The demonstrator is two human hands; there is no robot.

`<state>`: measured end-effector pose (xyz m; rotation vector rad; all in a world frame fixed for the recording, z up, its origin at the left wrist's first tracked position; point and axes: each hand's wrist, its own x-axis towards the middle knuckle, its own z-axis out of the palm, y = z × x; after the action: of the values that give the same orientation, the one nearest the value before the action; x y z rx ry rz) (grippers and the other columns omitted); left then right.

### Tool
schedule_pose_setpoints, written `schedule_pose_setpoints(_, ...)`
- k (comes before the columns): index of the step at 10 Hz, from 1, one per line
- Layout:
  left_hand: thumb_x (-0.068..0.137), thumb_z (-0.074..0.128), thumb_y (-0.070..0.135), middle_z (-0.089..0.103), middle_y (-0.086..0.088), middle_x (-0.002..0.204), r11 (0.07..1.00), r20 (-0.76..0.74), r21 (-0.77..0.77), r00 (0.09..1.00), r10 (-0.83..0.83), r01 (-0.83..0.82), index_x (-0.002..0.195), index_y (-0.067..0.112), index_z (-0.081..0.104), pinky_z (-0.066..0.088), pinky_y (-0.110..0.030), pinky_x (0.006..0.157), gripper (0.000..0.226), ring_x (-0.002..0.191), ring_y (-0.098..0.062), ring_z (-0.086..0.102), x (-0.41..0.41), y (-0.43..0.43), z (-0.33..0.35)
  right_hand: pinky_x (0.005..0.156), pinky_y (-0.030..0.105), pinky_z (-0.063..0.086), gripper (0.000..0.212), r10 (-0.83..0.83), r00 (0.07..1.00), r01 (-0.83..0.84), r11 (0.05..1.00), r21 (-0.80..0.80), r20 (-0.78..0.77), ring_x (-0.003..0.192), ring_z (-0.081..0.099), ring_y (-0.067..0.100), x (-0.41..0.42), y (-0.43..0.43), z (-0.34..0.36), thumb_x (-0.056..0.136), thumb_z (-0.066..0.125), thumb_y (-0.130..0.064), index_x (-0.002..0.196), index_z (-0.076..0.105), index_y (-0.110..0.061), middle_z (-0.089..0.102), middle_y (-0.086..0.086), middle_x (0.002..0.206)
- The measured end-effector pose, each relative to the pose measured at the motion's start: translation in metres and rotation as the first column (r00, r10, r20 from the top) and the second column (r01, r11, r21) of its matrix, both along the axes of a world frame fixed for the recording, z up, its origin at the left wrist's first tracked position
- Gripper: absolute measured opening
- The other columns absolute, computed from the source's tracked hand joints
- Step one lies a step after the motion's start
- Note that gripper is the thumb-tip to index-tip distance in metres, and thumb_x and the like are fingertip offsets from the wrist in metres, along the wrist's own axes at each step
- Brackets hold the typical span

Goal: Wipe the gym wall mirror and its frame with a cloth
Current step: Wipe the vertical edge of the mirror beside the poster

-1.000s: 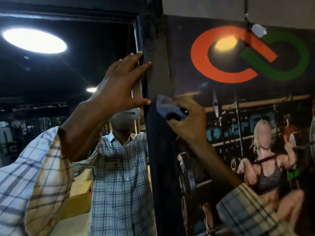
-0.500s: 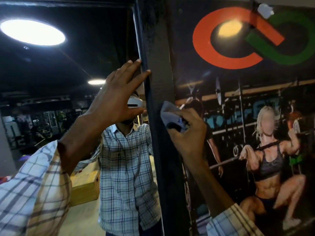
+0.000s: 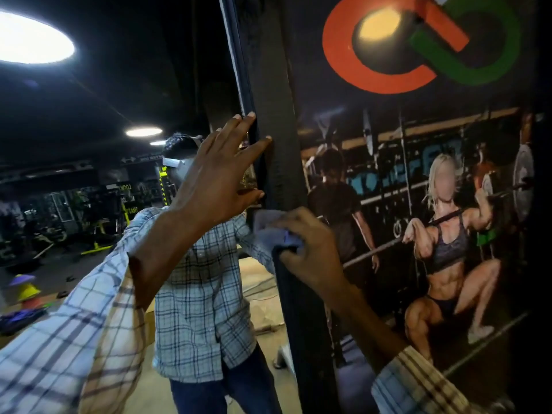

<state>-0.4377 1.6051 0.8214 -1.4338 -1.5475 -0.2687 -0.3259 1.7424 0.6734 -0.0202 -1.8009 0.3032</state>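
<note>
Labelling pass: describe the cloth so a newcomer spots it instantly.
Find the black mirror frame running vertically between the mirror and the gym poster. Halfway down it, the right hand holds a crumpled cloth against the frame. It is the only pale grey-blue thing on that black strip.

The frame (image 3: pixel 277 85) is painted black; the cloth (image 3: pixel 268 230) against it is coloured pale grey-blue. Right of the frame, a red-and-green logo (image 3: pixel 337 52) is printed. The sleeves (image 3: pixel 74 339) are checked white, blue and tan.

Weightlifting mural (image 3: pixel 448 234) beneath red-green logo (image 3: pixel 337 52), apparently painted.
</note>
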Motion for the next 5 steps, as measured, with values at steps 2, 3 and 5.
schedule_pose_setpoints(2, 0.077, 0.088, 0.039, 0.008, -0.016, 0.174, 0.999, 0.019, 0.001, 0.999, -0.036, 0.036, 0.163, 0.022, 0.032, 0.014, -0.052, 0.127, 0.104, 0.160, -0.035, 0.011, -0.003, 0.002, -0.023, 0.093, 0.013, 0.050, 0.050, -0.082, 0.996, 0.078, 0.991, -0.106, -0.037, 0.101, 0.053, -0.001, -0.004, -0.020, -0.029, 0.074, 0.083, -0.002, 0.112, 0.064, -0.028, 0.062, -0.001, 0.115)
schedule_pose_setpoints(3, 0.077, 0.088, 0.041, 0.008, -0.017, 0.173, 0.999, -0.008, -0.002, 0.999, -0.036, 0.036, 0.163, 0.021, 0.031, 0.016, -0.053, 0.127, 0.105, 0.160, -0.036, 0.011, -0.004, 0.002, -0.032, 0.096, 0.030, 0.052, 0.043, -0.180, 0.980, 0.150, 0.949, -0.276, -0.087, 0.106, 0.056, 0.013, 0.006, -0.008, -0.041, 0.077, 0.079, 0.005, 0.116, 0.069, -0.010, 0.061, 0.009, 0.119)
schedule_pose_setpoints(5, 0.076, 0.087, 0.048, 0.003, -0.016, 0.174, 0.999, 0.005, -0.025, 0.999, -0.042, 0.042, 0.162, 0.022, 0.030, 0.021, -0.061, 0.126, 0.107, 0.160, -0.036, 0.007, -0.002, 0.008, -0.053, 0.093, 0.001, 0.036, 0.055, -0.063, 0.980, 0.122, 0.938, -0.323, 0.186, 0.100, 0.042, -0.008, 0.015, -0.039, -0.067, 0.101, 0.015, -0.068, 0.116, 0.057, -0.036, 0.053, -0.013, 0.110)
